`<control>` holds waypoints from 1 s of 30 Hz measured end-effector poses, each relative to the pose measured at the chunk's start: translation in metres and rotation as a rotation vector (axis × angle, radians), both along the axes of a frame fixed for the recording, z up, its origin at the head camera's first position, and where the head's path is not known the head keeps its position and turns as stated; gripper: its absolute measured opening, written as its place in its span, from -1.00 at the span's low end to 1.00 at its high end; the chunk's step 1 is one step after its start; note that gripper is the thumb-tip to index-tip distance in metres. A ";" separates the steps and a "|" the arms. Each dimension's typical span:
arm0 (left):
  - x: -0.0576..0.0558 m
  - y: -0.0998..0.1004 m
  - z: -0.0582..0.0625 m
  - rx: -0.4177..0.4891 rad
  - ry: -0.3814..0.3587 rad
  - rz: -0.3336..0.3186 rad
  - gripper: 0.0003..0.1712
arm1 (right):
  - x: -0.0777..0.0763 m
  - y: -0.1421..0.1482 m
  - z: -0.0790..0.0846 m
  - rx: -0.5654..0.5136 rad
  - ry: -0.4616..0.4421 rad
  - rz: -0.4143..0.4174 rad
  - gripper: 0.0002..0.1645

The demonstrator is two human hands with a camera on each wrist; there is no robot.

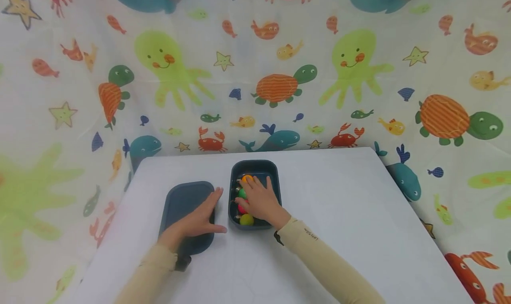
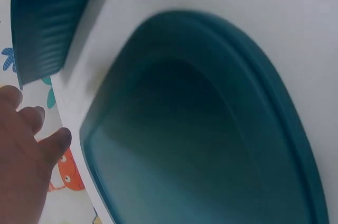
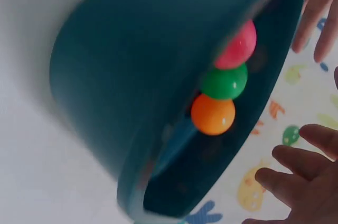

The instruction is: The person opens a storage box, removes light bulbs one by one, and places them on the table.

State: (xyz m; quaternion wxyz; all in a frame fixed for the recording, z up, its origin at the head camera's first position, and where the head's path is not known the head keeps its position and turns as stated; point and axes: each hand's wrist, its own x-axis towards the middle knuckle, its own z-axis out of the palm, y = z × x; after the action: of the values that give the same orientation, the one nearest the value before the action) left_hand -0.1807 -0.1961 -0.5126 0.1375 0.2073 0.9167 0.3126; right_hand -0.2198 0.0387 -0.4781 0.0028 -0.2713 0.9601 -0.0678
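A dark teal box (image 1: 275, 175) stands on the white table with several round coloured bulbs in a row along its left side. They are an orange bulb (image 3: 213, 114), a green bulb (image 3: 226, 82), a pink bulb (image 3: 240, 47) and a yellow-green bulb (image 1: 246, 219); small metal ends show at their left. Over the box is my right hand (image 1: 261, 200), fingers spread, gripping nothing. To the left lies a flat teal lid (image 1: 183, 202). My left hand (image 1: 197, 219) hovers above the lid's right side, fingers extended and thumb apart, near the box's left wall.
The white table (image 1: 331, 197) reaches to a curtain (image 1: 255, 131) printed with sea animals, behind and at both sides. A dark wrist strap (image 1: 182, 262) sits on the left sleeve. The box's raised walls surround the bulbs.
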 end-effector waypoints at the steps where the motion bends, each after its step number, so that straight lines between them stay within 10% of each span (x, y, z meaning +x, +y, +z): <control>1: -0.002 0.003 0.000 0.011 -0.010 0.000 0.38 | -0.003 0.003 0.001 -0.010 -0.005 -0.007 -0.23; 30: -0.024 0.038 -0.016 0.164 -0.224 0.044 0.41 | -0.051 0.058 0.007 -0.193 -0.126 -0.113 -0.22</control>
State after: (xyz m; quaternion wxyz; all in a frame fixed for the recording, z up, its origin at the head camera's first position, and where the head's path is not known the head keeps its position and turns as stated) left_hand -0.2049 -0.1585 -0.5285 0.2145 0.1615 0.8715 0.4105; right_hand -0.2704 0.0963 -0.4711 0.0333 -0.2109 0.9608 -0.1767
